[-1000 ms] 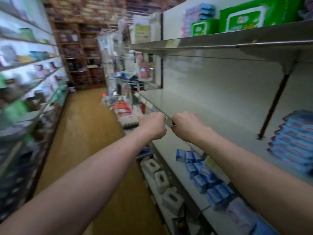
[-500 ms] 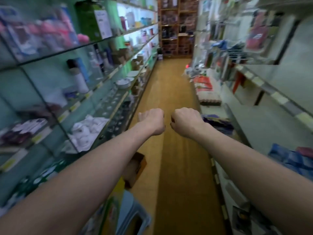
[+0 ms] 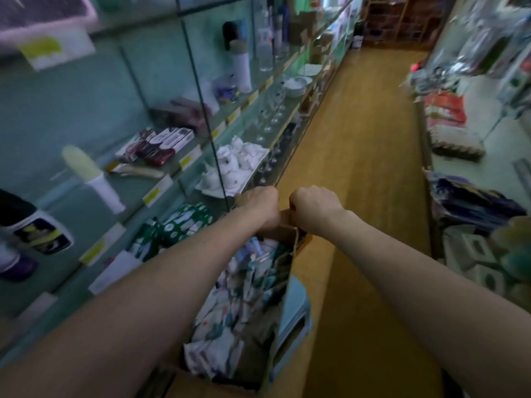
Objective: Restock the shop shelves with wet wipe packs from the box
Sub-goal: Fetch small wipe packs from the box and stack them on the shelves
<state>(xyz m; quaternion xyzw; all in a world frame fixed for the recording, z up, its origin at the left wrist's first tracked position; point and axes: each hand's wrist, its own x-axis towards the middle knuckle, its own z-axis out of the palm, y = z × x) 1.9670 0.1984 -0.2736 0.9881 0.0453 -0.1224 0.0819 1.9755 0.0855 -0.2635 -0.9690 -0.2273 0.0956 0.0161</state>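
An open cardboard box point(image 3: 283, 271) stands low in the aisle on a light blue stool point(image 3: 296, 308). It is filled with several white and teal wet wipe packs point(image 3: 230, 305). My left hand point(image 3: 260, 205) and my right hand point(image 3: 313, 208) are held out side by side as fists over the box's far end. Both have their fingers curled, and I see nothing in either. My left forearm hides part of the box's left side.
Glass shelves point(image 3: 161, 179) with bottles, cups and white crockery run along the left. Metal shelves point(image 3: 465, 168) with packaged goods line the right. The wooden aisle floor point(image 3: 362, 156) stretches ahead between them to brown shelving at the far end.
My view has swung from the right-hand metal shelves round to the left and down, bringing the box of packs under my arms. Both hands stay as fists side by side.
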